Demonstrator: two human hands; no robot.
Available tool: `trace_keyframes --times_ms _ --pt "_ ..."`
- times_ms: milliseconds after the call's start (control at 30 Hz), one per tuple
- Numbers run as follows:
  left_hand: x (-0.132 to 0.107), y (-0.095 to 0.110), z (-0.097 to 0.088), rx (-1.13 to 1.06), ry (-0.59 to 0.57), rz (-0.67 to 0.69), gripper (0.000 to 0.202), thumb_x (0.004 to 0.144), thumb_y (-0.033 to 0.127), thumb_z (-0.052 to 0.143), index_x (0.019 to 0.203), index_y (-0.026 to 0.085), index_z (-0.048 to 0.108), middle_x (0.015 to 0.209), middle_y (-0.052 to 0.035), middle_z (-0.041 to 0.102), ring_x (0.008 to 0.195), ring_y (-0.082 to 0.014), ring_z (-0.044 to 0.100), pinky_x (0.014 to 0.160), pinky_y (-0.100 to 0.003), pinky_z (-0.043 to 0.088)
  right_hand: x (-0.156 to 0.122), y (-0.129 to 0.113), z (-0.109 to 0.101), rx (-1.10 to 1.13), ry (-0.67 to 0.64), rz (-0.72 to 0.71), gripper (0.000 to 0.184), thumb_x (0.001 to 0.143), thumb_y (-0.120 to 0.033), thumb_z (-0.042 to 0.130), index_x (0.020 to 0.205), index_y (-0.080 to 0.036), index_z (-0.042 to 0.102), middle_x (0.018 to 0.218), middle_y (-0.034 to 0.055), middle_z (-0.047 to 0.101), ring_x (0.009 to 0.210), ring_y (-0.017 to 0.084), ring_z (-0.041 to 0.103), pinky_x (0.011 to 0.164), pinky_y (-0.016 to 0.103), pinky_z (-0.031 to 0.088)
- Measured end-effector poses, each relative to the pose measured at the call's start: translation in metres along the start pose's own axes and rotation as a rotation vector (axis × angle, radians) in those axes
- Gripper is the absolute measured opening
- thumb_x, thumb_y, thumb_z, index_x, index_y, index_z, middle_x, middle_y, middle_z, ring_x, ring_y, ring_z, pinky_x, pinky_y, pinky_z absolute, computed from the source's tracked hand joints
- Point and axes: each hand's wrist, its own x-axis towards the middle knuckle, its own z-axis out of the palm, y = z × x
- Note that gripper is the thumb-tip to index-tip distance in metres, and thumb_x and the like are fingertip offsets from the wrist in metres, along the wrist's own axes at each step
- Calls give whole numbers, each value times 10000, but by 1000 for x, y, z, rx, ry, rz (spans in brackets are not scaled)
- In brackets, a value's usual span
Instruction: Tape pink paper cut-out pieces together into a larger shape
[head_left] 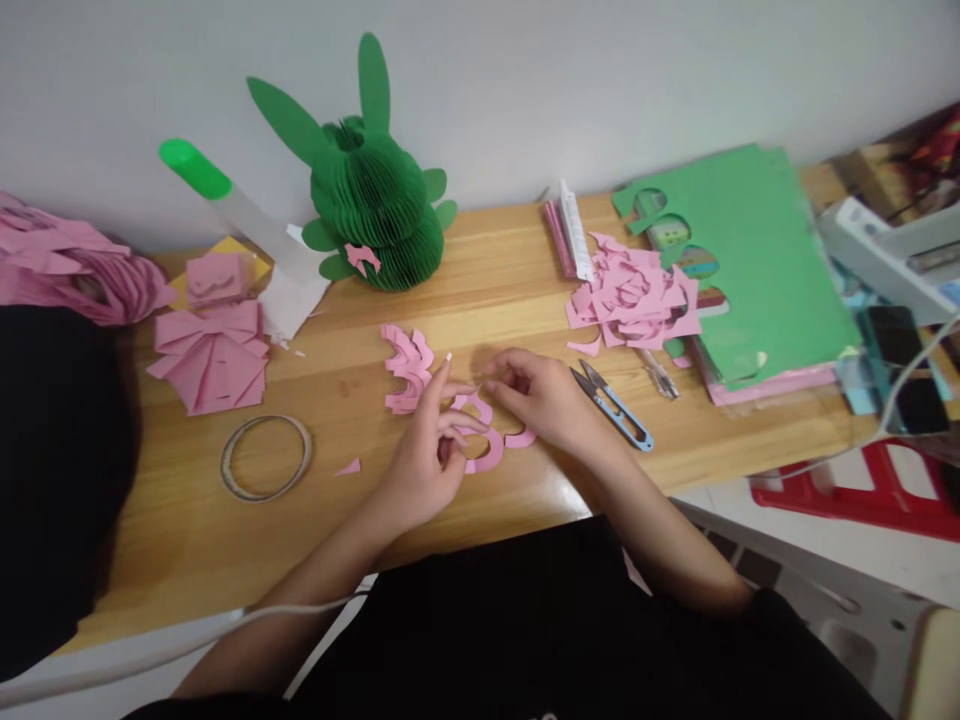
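Note:
My left hand (pixel 431 455) is over the curved pink paper strips (pixel 486 455), its fingers spread and partly bent. A small white spot shows at one raised fingertip; I cannot tell what it is. Close by on the right, my right hand (pixel 544 395) has thumb and forefinger pinched together, almost touching a left fingertip. Whatever is in that pinch is too small to make out. Folded scalloped pink paper pieces (pixel 407 365) lie just behind my left hand. Blue-handled thread snips (pixel 615 405) rest beside my right wrist, blades apart.
A green honeycomb-paper figure (pixel 375 210) stands by the wall. Pink paper scraps (pixel 630 295) are heaped beside green sheets (pixel 765 260). A tape roll (pixel 266 458) and folded pink paper (pixel 214 360) lie left, near a green-capped tube (pixel 195 170). A dark phone (pixel 904 365) is far right.

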Motion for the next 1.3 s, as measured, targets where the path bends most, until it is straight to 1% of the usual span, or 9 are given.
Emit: trace_keyframes --times_ms 200,367,533,700,867,967,1067,1133,1300 --pt "0 -1 1 -17 3 -4 938 766 -62 435 1534 378 124 1272 -103 527 855 -138 692 679 -261 567 1 3 2 92 -60 -34 29 811 -202 633 818 -174 632 614 -45 560 556 96 475 556 234 357" --pt "0 0 1 -30 7 -18 957 753 -66 452 1533 384 130 1281 -98 531 871 -137 693 673 -244 558 0 4 0 109 -91 -21 30 799 -193 643 801 -174 620 646 -40 570 562 92 466 554 232 348" --pt "0 0 1 -52 4 -31 946 769 -64 454 1533 391 129 1312 -106 512 880 -140 692 628 -219 561 -4 3 -4 136 -114 -11 24 788 -156 625 772 -171 614 628 -44 561 546 90 463 549 232 349" --pt "-3 -1 2 14 -5 3 965 769 -68 451 1537 393 92 1400 -122 461 937 -161 689 694 -269 591 -13 1 -7 154 -129 64 38 791 -174 610 754 -163 612 616 -34 552 555 101 481 551 240 370" --pt "-4 0 3 61 -18 13 980 761 -53 457 1547 376 59 1370 -122 482 986 -203 680 718 -321 586 -17 1 -2 205 -204 100 68 782 -203 606 723 -169 602 631 -20 567 580 116 505 559 251 388" --pt "-4 2 3 55 -23 9 977 760 -48 458 1548 371 62 1403 -138 443 976 -205 677 733 -342 586 -17 2 3 169 -180 139 77 785 -200 592 713 -171 598 625 -13 579 565 120 517 553 258 389" --pt "-3 3 3 34 -29 1 982 752 -56 458 1547 369 68 1400 -138 439 960 -196 677 711 -322 583 -17 3 4 138 -161 162 82 787 -203 593 713 -167 601 612 -9 589 547 119 523 549 263 393" --pt "-2 4 3 25 -28 4 981 752 -59 456 1547 365 71 1380 -133 454 950 -190 678 697 -307 580 -17 2 3 136 -163 163 80 787 -200 593 717 -165 607 606 -11 596 539 116 525 548 262 394" --pt "-3 4 4 37 -21 18 960 759 -54 461 1547 338 77 1375 -146 445 960 -193 675 722 -315 592 -15 -1 2 89 -161 148 77 781 -186 596 708 -166 610 595 -13 608 535 117 533 545 261 391"
